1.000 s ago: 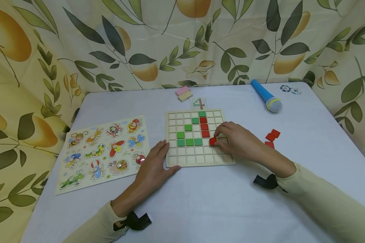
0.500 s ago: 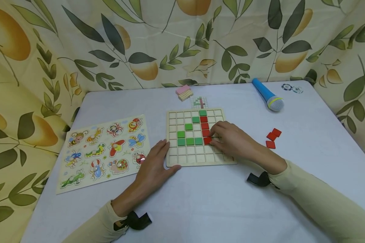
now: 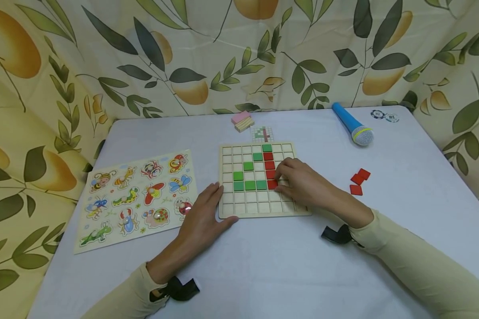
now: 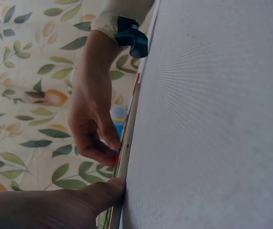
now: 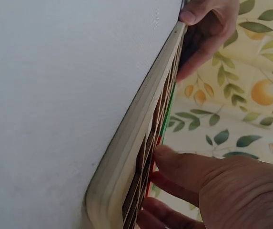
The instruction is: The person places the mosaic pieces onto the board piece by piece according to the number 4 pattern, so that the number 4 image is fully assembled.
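A pale wooden grid board (image 3: pixel 233 211) lies on the table. Green tiles (image 3: pixel 249 185) form a stepped outline on it, beside a column of red tiles (image 3: pixel 269 165). My right hand (image 3: pixel 303 182) is at the lowest red tile (image 3: pixel 271 184), which sits in its cell at the end of the green row; thumb and fingertips pinch its edge. In the left wrist view, red shows at the fingertips of the right hand (image 4: pixel 92 109). My left hand (image 3: pixel 199 210) rests against the board's left side, fingers straight, thumb at the near corner.
Several loose red tiles (image 3: pixel 358 179) lie to the right. An insect puzzle board (image 3: pixel 137 235) is on the left. Behind the grid are a small pattern card (image 3: pixel 262 134) and pink and wooden blocks (image 3: pixel 242 121). A blue toy microphone (image 3: pixel 351 126) lies back right.
My right hand has moved slightly left, bringing the red tile from a tilted position into the cell below the other red ones. My left hand has stayed at the board's side.
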`<state>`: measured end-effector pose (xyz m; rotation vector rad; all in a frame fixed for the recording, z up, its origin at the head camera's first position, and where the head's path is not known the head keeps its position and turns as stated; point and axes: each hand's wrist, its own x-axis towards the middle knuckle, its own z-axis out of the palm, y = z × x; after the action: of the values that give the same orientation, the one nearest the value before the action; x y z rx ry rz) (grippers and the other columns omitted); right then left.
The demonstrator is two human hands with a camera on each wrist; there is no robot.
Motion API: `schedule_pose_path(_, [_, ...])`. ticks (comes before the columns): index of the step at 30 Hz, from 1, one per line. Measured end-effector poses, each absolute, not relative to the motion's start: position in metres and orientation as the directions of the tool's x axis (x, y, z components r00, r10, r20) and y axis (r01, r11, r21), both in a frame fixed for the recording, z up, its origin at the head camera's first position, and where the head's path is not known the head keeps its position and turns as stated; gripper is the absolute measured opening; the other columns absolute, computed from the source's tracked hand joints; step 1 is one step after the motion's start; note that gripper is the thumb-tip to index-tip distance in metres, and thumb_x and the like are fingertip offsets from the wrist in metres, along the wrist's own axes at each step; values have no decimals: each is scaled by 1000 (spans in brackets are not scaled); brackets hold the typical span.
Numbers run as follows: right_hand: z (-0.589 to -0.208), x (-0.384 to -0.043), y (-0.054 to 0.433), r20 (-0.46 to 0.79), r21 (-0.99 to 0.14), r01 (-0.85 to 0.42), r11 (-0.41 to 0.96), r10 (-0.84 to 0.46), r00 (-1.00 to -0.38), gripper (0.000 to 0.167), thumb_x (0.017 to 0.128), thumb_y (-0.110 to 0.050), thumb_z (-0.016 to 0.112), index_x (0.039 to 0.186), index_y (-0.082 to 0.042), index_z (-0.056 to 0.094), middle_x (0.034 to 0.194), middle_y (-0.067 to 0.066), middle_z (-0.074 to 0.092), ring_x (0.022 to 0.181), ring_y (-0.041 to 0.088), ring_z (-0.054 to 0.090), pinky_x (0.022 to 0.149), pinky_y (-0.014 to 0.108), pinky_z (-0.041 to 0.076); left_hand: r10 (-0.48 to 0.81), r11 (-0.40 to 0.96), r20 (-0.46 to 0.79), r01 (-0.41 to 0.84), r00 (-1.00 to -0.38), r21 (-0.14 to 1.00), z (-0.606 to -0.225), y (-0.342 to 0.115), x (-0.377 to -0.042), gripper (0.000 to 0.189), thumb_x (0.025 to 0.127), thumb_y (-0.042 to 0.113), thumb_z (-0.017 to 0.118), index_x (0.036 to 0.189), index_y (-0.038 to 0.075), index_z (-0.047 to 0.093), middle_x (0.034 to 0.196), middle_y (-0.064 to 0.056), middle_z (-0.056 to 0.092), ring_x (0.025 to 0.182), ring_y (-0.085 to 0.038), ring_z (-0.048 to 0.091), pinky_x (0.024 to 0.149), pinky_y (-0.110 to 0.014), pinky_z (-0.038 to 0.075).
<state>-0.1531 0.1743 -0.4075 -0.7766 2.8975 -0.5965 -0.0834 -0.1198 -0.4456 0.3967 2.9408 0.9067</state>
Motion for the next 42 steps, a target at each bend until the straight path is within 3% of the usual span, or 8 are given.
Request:
schedule_pose_path(6, [-395, -146, 193, -57, -451, -361, 816, -430, -901, 31, 100, -23, 75, 127, -9, 70, 133, 13, 64, 125, 32, 61, 107, 53, 56, 272, 786, 26, 238, -962, 570, -445, -116, -84, 93, 88, 42, 88, 160, 1, 45, 171, -15, 41, 161, -34, 38, 127, -51, 41])
schedule_pose_path(13, [-371, -122, 239, 122, -472, -366, 802, -351, -928, 25, 103, -12, 70, 128, -14, 68, 132, 6, 68, 120, 31, 66, 100, 56, 58, 249, 795, 8, 209, -968, 569, -444, -119, -83, 94, 87, 41, 89, 160, 2, 45, 171, -14, 41, 161, -33, 38, 126, -52, 43])
schedule_pose_path(21, [-374, -91, 311, 165, -422, -214, 881, -158, -974, 30, 101, -12, 74, 130, -13, 69, 128, 10, 69, 108, 29, 65, 80, 40, 53, 249, 800, -21, 194, -968, 568, -444, -118, -84, 94, 89, 43, 87, 162, 4, 43, 172, -12, 40, 162, -32, 36, 128, -51, 40])
schedule_pose_path(25, [-389, -75, 341, 151, -453, -99, 886, -33, -988, 26, 106, -16, 67, 132, -13, 68, 126, 11, 69, 113, 21, 60, 84, 32, 45, 242, 807, -25, 187, -970, 561, -444, -119, -83, 94, 89, 43, 87, 162, 5, 43, 172, -11, 39, 163, -31, 35, 128, -50, 40])
schedule_pose_path(31, [-402, -59, 369, 123, -607, 30, 794, 131, -984, 29, 111, -26, 57, 135, -13, 65, 114, -31, 64, 101, -26, 49, 83, -7, 36, 240, 806, -20, 188, -971, 561, -442, -119, -83, 94, 89, 42, 87, 162, 4, 43, 172, -12, 39, 162, -32, 35, 128, -50, 41])
schedule_pose_path(33, [-407, -56, 375, 129, -639, 25, 769, 139, -982, 30, 111, -26, 59, 136, -11, 65, 111, -42, 58, 100, -24, 53, 84, -8, 38, 239, 806, -16, 190, -971, 560, -441, -119, -82, 94, 89, 42, 87, 162, 3, 43, 172, -13, 39, 162, -32, 36, 127, -51, 41])
schedule_pose_path(36, [-416, -56, 380, 84, -620, 50, 783, 130, -988, 32, 111, -31, 58, 137, -16, 64, 115, -35, 59, 105, -25, 48, 84, -6, 33, 240, 810, -14, 192, -971, 555, -441, -119, -82, 94, 89, 43, 87, 162, 3, 43, 172, -13, 39, 162, -33, 36, 127, -51, 41])
schedule_pose_path(42, [-437, -62, 379, 78, -582, 5, 813, 62, -995, 31, 108, -27, 63, 137, -15, 66, 126, 1, 65, 105, -22, 44, 83, -5, 33, 244, 811, -29, 187, -969, 554, -441, -119, -82, 94, 89, 44, 87, 162, 3, 43, 172, -13, 39, 162, -33, 36, 127, -51, 41])
